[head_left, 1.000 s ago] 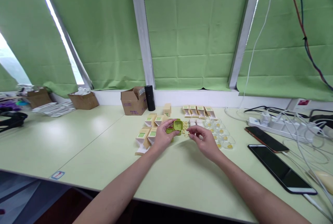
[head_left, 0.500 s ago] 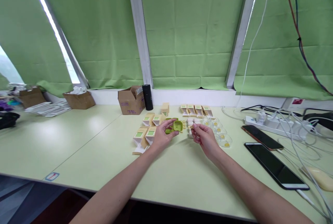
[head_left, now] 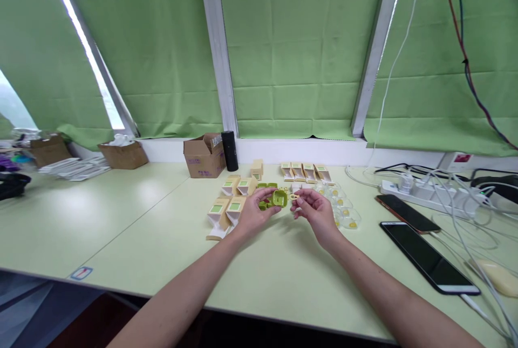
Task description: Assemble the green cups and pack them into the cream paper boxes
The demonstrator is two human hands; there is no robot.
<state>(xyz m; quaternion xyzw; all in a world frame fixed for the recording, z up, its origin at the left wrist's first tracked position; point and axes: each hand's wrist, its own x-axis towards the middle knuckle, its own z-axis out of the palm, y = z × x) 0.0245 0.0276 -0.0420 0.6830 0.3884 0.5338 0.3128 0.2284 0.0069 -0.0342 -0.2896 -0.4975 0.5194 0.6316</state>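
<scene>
My left hand (head_left: pixel 257 211) is closed on a small green square plastic case (head_left: pixel 279 198), its hollow side facing me. Close to its right, my right hand (head_left: pixel 315 209) pinches a small pale-yellow ring-shaped piece (head_left: pixel 293 197), a short gap from the case. Behind my left hand lie more green cases (head_left: pixel 267 185), partly hidden. Small yellow pieces (head_left: pixel 284 190) and white blocks (head_left: pixel 297 187) sit just beyond, partly covered by my hands. Clear plastic domes with yellow bits inside (head_left: pixel 350 219) stand right of my right hand.
Folded kraft cartons with green panels (head_left: pixel 218 210) stand left of my hands, and more cartons (head_left: pixel 305 171) line the back. A cardboard box (head_left: pixel 203 156) and black cylinder (head_left: pixel 229 151) stand behind. Phones (head_left: pixel 429 257), a power strip (head_left: pixel 433 197) and cables crowd the right.
The green case in my left hand has moved slightly right and tilted more toward me. My right hand has shifted slightly left, bringing the ring-shaped piece nearer the case.
</scene>
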